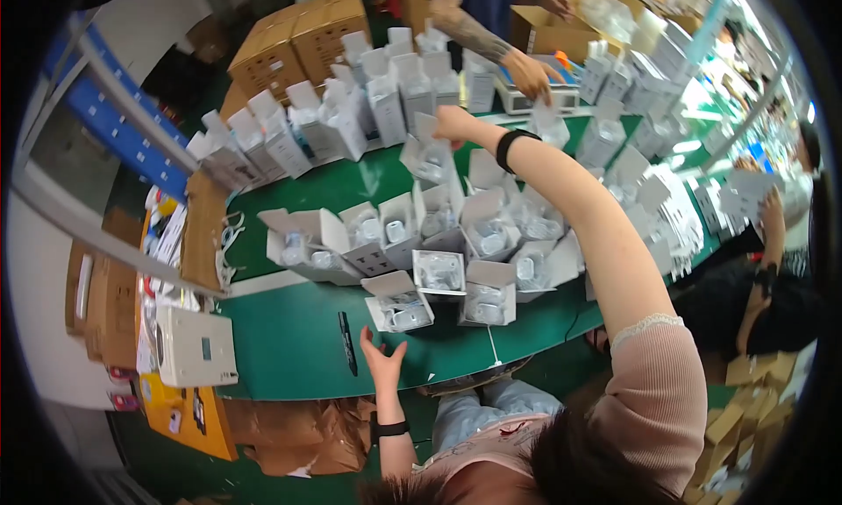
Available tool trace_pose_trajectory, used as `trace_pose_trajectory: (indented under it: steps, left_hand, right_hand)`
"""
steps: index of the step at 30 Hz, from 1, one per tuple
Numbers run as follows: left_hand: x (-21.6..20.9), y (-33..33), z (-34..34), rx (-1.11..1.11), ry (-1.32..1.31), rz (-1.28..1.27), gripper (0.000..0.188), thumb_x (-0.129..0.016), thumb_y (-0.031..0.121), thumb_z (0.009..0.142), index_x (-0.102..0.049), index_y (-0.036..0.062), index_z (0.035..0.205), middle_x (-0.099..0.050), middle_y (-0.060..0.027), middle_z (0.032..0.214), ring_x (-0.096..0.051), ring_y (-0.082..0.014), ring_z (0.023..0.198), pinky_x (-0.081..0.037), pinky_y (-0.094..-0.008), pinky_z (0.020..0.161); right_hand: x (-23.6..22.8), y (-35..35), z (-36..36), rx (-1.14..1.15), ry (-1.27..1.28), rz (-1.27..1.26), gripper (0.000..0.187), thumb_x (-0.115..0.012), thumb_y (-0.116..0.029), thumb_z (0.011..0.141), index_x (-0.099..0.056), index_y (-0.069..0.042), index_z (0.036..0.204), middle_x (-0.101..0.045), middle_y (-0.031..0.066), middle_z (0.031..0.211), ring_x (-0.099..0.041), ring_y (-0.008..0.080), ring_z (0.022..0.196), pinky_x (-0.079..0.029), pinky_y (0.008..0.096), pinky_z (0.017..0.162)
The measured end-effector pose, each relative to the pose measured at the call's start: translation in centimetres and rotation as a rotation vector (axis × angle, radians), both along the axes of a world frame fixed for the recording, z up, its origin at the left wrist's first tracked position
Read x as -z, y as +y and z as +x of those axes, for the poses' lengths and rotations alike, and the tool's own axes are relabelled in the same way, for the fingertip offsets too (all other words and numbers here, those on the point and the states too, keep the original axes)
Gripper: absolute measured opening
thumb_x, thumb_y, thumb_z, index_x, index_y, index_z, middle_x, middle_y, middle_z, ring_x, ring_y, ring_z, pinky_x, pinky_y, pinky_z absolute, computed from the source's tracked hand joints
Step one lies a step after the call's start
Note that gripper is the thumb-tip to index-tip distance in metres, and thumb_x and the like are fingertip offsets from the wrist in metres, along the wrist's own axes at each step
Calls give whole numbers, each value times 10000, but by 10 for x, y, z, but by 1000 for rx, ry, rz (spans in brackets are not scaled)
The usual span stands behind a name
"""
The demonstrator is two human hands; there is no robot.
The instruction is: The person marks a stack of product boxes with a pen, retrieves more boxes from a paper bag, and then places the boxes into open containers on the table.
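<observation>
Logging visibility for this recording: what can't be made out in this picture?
All in the head view:
Right hand: finger grip, hidden behind the hand itself.
Clear bags: exact contents, obscured by glare and crinkled plastic.
Back-row white boxes: insides, mostly hidden by walls and raised flaps.
Co-worker in dark blue: head, cut off by the upper edge.

Upper edge is cutting off the dark-shirted co-worker (491, 14). Clear bagging (539, 228) is obscuring contents of the white boxes (374, 257). Far-right goods (741, 119) are blurring.

The boxes (373, 259) look smooth matt card, their wrappings (488, 242) glossy plastic, the tabletop (281, 338) smooth.
</observation>
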State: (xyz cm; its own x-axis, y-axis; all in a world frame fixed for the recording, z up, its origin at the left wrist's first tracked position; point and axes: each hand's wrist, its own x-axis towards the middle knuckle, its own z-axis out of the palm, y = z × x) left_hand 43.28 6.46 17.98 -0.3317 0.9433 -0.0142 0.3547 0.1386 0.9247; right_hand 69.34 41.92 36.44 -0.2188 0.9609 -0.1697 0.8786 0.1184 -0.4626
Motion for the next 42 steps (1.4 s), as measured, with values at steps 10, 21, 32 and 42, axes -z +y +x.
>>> trace_pose_trajectory:
  steps: [10,21,32,42]
  left_hand:
    - [54,26,46,258,-69,87,486,-742,101,607,-521,-5,1027,-519,-154,1014,-530,-279,908,-423,-356,767]
    - [36,2,92,265,41,194,489,-713,74,657,-455,-28,1059,-523,-136,996,-526,-235,879,-438,-327,734]
    - [37,-39,186,-56,-26,134,605,-683,85,697,-340,-41,1179,-457,-157,1082,-486,-242,922,-426,-340,769]
    - [29,-90,298,-228,100,97,514,-618,106,762,-319,-42,1154,-395,-153,1072,-443,-238,904,-405,-338,767]
  right_hand:
    - [-182,-93,133,210,630,546,222,-561,-124,684,-559,98,684,-591,177,585,-623,225,519,-524,292,474]
    - [-291,-381,338,633,429,677,181,-589,-85,686,-551,68,774,-544,100,646,-582,197,530,-502,278,480]
    - [-127,-409,573,1138,689,625,265,-590,-86,716,-500,91,891,-579,163,791,-622,257,602,-542,310,544]
    - [20,-324,680,1195,1465,591,247,-515,17,716,-427,100,932,-513,197,832,-590,363,683,-541,414,513]
